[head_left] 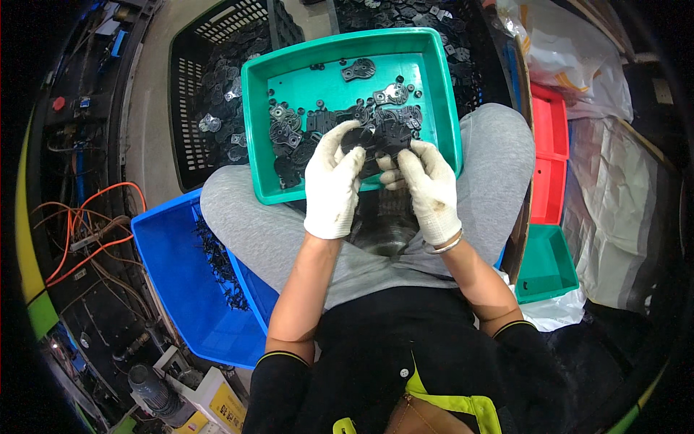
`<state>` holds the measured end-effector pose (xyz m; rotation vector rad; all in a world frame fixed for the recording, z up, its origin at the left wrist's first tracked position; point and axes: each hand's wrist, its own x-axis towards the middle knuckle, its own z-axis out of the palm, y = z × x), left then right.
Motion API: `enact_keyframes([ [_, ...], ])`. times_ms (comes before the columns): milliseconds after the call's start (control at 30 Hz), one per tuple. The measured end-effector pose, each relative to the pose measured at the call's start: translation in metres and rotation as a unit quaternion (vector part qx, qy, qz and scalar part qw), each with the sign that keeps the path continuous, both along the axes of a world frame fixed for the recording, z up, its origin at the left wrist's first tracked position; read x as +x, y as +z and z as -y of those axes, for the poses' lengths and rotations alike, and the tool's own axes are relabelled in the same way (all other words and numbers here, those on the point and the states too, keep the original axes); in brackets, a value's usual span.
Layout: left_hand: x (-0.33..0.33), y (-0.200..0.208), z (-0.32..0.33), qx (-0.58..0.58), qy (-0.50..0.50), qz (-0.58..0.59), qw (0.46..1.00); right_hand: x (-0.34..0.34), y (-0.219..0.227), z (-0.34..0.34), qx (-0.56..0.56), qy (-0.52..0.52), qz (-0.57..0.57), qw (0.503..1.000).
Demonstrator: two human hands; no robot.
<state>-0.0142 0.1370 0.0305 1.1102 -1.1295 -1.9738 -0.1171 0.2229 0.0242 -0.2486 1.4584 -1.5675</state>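
Note:
Both my hands wear white knit gloves and are over the near side of a green plastic tray (394,69) that rests across my lap. My left hand (332,184) is closed, thumb and fingers pinching a flat black rounded part (354,142). Close beside it, my right hand (430,192) grips another flat black part (393,135). The two parts meet or overlap between my hands; I cannot tell whether they are joined. Inside the tray lie several similar dark parts (284,134), a single one (358,69) near the far wall, and small black rings.
Black crates (189,108) full of dark parts stand beyond the tray. A blue bin (184,289) with thin black pieces is at my left, near orange cables (108,246). At my right are red trays (549,155), a small green tray (546,264) and plastic bags (578,58).

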Motion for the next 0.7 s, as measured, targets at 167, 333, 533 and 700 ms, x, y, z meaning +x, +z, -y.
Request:
enact_keyframes([
  [167, -0.001, 0.001, -0.001, 0.002, 0.009, -0.014, 1.0, 0.0, 0.0, 0.0, -0.001, -0.004, 0.007, 1.0],
  [333, -0.001, -0.005, -0.002, -0.011, 0.016, -0.035, 0.999, 0.001, 0.001, 0.001, 0.001, -0.008, 0.023, 1.0],
  [533, -0.004, -0.004, -0.001, 0.038, 0.043, -0.107, 0.993, 0.0, -0.003, 0.001, -0.008, -0.003, 0.045, 0.999],
  [700, 0.002, -0.015, 0.006, 0.158, 0.003, -0.248, 0.956, -0.002, -0.009, 0.0, -0.046, -0.012, 0.1, 0.994],
])
